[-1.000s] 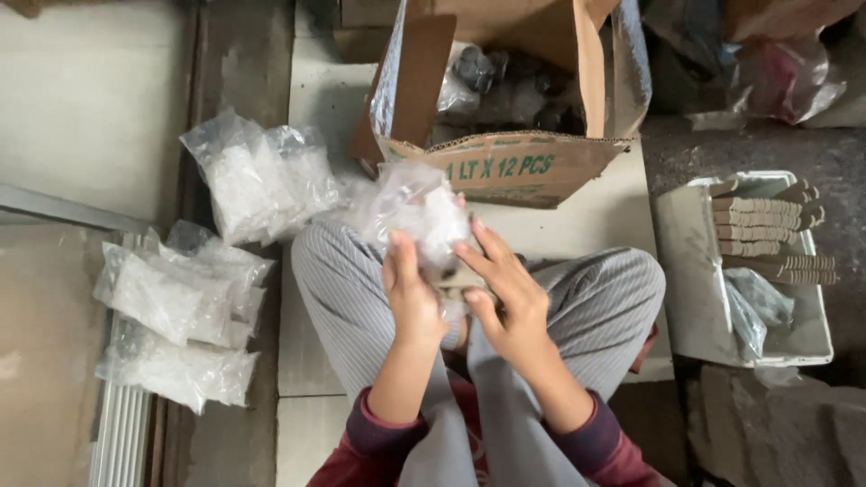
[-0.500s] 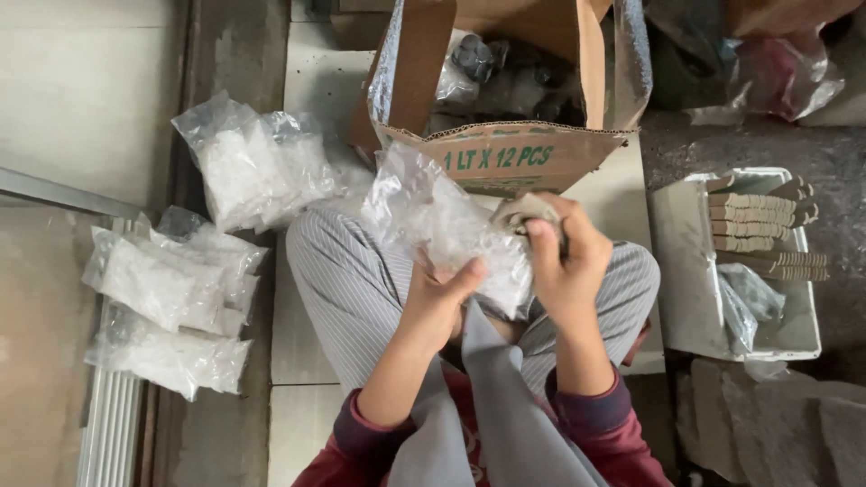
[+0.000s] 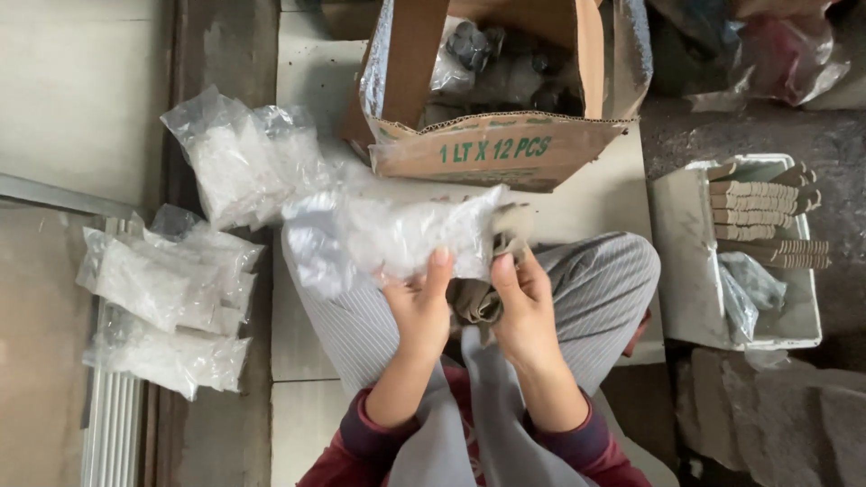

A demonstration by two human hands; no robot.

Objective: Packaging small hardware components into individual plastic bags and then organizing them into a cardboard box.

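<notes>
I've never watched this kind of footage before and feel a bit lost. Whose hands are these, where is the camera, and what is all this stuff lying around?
The camera sits on a person's head and looks down at their lap, as they sit cross-legged on the floor. The left hand and right hand are their own. Together they hold a clear plastic bag of small whitish pieces stretched sideways, and the right hand also touches a brownish cloth. Ahead stands an open cardboard box with dark parts inside. More filled clear bags lie piled on the person's left. On the right is a white tray holding stacked brown card pieces.
</notes>
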